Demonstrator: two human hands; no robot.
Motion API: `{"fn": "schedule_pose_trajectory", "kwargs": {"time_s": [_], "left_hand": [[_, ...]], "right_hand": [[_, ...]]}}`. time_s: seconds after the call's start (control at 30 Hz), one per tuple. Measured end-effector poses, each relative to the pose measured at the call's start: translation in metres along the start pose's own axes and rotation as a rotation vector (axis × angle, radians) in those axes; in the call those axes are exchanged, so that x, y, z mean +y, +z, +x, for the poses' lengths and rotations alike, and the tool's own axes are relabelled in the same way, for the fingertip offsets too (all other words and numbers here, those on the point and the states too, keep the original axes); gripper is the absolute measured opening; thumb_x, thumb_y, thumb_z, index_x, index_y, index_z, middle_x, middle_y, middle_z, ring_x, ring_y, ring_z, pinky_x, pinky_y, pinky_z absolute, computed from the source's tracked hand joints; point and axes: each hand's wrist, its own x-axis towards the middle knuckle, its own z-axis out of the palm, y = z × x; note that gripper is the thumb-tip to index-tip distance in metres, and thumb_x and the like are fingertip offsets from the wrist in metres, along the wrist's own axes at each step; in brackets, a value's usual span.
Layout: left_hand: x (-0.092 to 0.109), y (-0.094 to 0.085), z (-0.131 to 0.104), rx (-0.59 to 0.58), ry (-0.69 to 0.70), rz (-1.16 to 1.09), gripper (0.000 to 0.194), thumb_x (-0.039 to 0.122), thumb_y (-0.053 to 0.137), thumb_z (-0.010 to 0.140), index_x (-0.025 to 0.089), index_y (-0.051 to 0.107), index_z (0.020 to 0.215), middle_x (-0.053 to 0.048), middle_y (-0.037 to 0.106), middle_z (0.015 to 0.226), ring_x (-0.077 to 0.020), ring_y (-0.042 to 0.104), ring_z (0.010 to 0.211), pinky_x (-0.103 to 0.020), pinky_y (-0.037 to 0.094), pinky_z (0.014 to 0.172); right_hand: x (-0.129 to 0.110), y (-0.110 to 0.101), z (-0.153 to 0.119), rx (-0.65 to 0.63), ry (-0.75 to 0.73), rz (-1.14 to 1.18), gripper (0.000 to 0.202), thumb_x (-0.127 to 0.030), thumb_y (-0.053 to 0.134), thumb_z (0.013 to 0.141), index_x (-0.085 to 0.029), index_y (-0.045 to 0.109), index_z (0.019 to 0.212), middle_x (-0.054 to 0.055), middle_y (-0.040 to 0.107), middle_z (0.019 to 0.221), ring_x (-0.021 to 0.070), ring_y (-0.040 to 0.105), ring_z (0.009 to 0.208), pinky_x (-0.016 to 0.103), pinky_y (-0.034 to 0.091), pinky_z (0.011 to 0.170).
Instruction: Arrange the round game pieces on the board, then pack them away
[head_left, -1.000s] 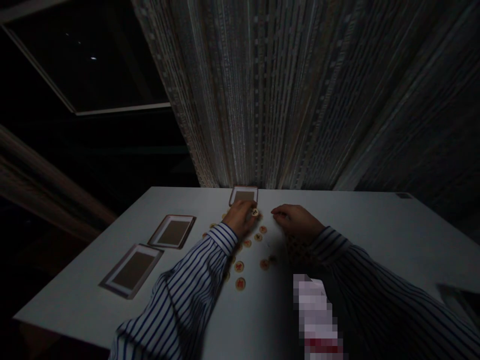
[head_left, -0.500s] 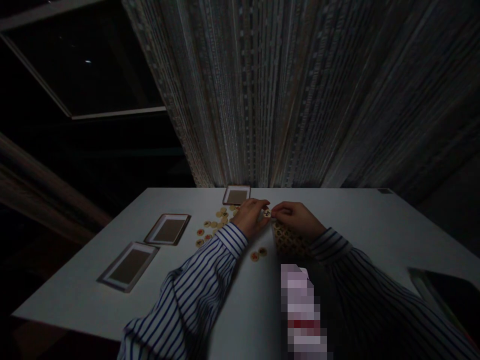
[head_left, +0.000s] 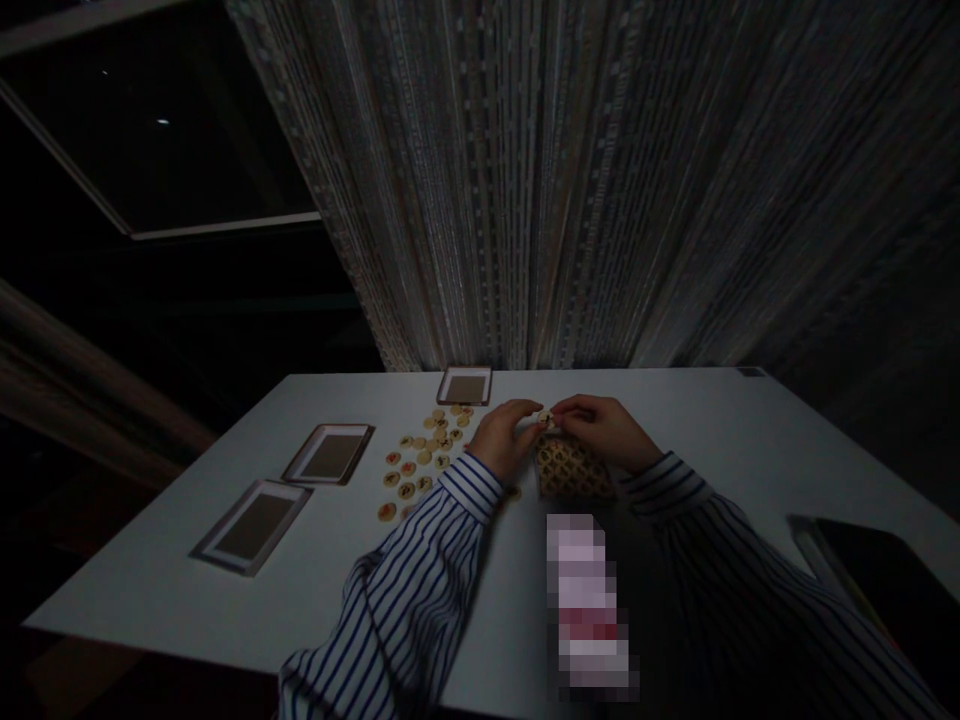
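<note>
A small round wooden piece [head_left: 547,420] with a dark mark is pinched between the fingers of my left hand [head_left: 508,437] and my right hand [head_left: 604,430]. Just below the hands sits a box or pouch with a gold and dark lattice pattern [head_left: 574,470]; whether it is open is hard to tell. Many round pieces [head_left: 424,457] lie scattered on the white table [head_left: 465,590] left of my left hand, some marked red, some dark. Another piece [head_left: 514,493] lies beside my left cuff.
Two framed trays [head_left: 328,454] [head_left: 251,527] lie at the left, and a third frame [head_left: 465,386] near the back edge. A dark flat object [head_left: 877,570] rests at the right edge. A blurred pinkish patch [head_left: 585,590] is in front. String curtains [head_left: 510,180] hang behind.
The view has shifted slightly. Both hands stay together around the piece, which has turned a little. More scattered pieces show left of my left arm, and more of the patterned box shows.
</note>
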Motion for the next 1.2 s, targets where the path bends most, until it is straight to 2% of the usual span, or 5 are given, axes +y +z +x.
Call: {"fn": "schedule_pose_trajectory", "kwargs": {"time_s": [0.23, 0.43, 0.73, 0.97, 1.2], "left_hand": [[-0.001, 0.030, -0.016, 0.184, -0.456, -0.665, 0.022, 0.029, 0.064, 0.070, 0.015, 0.071, 0.086, -0.007, 0.071, 0.088, -0.0194, 0.064, 0.085, -0.036, 0.050, 0.083], [-0.003, 0.041, -0.025, 0.226, -0.659, -1.021, 0.035, 0.036, 0.076, 0.053, 0.014, 0.072, 0.080, -0.007, 0.072, 0.080, -0.0178, 0.065, 0.075, -0.035, 0.052, 0.078], [-0.004, 0.044, -0.025, 0.241, -0.708, -1.085, 0.028, 0.031, 0.077, 0.053, 0.014, 0.070, 0.074, -0.004, 0.070, 0.073, -0.0153, 0.065, 0.068, -0.032, 0.053, 0.075], [-0.009, 0.050, -0.021, 0.243, -0.671, -1.018, 0.026, 0.031, 0.073, 0.058, 0.013, 0.070, 0.078, -0.004, 0.070, 0.070, -0.0152, 0.065, 0.066, -0.031, 0.053, 0.072], [-0.019, 0.049, -0.024, 0.255, -0.587, -0.555, 0.015, 0.022, 0.059, 0.074, 0.014, 0.068, 0.083, -0.006, 0.071, 0.077, -0.0163, 0.065, 0.073, -0.030, 0.052, 0.073]], "right_hand": [[0.006, -0.001, -0.007, -0.024, -0.045, -0.085, 0.023, -0.034, 0.058, 0.070, -0.015, 0.065, 0.080, 0.005, 0.069, 0.076, 0.0169, 0.063, 0.072, 0.031, 0.051, 0.071], [0.012, 0.002, -0.014, -0.086, -0.125, -0.231, 0.024, -0.032, 0.052, 0.076, -0.017, 0.065, 0.090, 0.005, 0.070, 0.085, 0.0170, 0.064, 0.080, 0.031, 0.050, 0.075], [0.017, -0.004, -0.008, -0.147, -0.382, -0.620, 0.026, -0.026, 0.058, 0.076, -0.016, 0.064, 0.100, 0.009, 0.068, 0.095, 0.0196, 0.060, 0.090, 0.034, 0.047, 0.082], [0.021, -0.007, 0.001, -0.185, -0.385, -0.730, 0.028, -0.027, 0.059, 0.077, -0.015, 0.064, 0.102, 0.010, 0.068, 0.095, 0.0198, 0.061, 0.090, 0.033, 0.047, 0.080], [0.024, -0.010, 0.011, -0.222, -0.298, -0.810, 0.029, -0.030, 0.055, 0.079, -0.015, 0.064, 0.102, 0.009, 0.069, 0.091, 0.0191, 0.061, 0.085, 0.031, 0.046, 0.077]]}}
